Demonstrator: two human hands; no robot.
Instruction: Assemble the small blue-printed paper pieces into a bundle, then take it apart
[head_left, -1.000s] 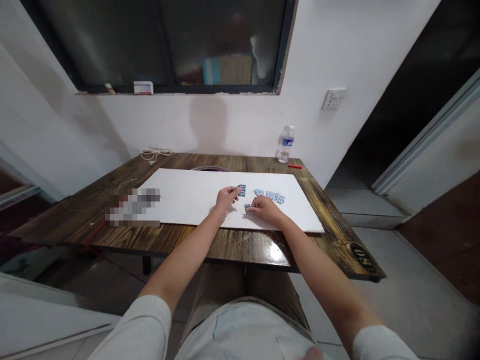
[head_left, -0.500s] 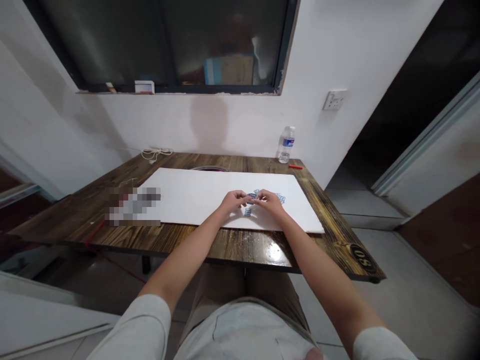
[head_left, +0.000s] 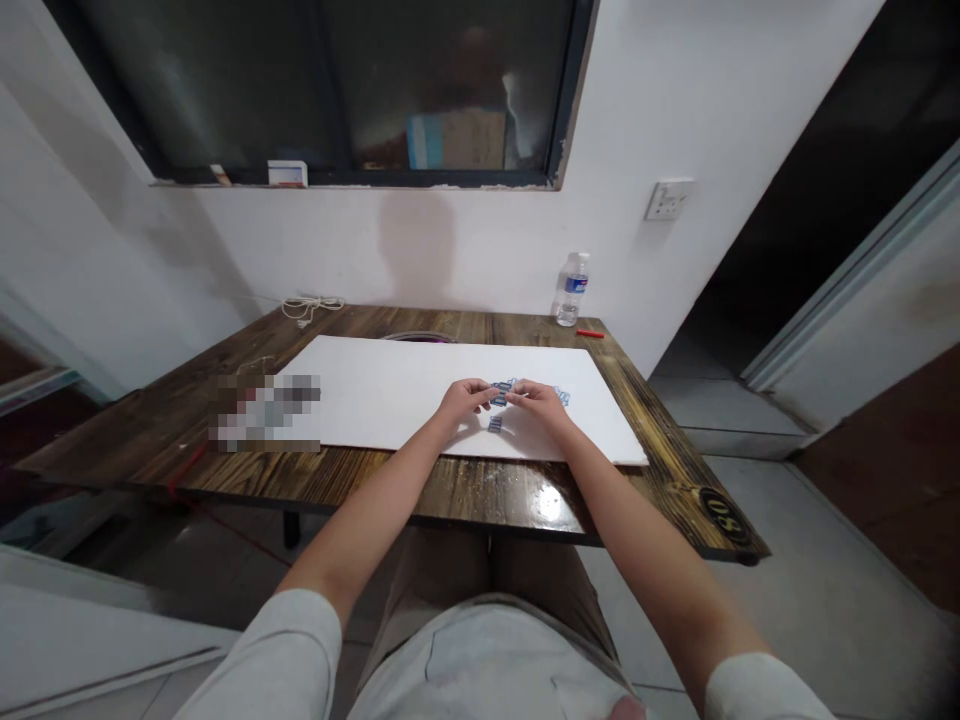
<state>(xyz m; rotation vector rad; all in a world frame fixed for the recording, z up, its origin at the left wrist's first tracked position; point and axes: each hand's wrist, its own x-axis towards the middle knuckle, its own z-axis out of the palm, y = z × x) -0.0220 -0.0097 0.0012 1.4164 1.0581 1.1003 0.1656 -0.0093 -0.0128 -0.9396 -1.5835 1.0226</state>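
Observation:
Between the fingertips of my left hand and my right hand is a small dark-blue slotted piece, its openings pale. Both hands pinch it from opposite sides, just above the white board. A similar striped blue piece lies on the board below my fingers. Several more blue pieces lie behind and right of my right hand, which partly hides them. The exact kind of these pieces is too small to make out.
A water bottle stands at the table's back right, beside a red pen-like stick. A white cable lies at the back left. A blurred patch covers things at the board's left end. The wooden table's front edge is near my body.
The slotted piece between my hands has turned, so more of its flat face and openings shows. My hands have hardly shifted; the piece on the board stays put.

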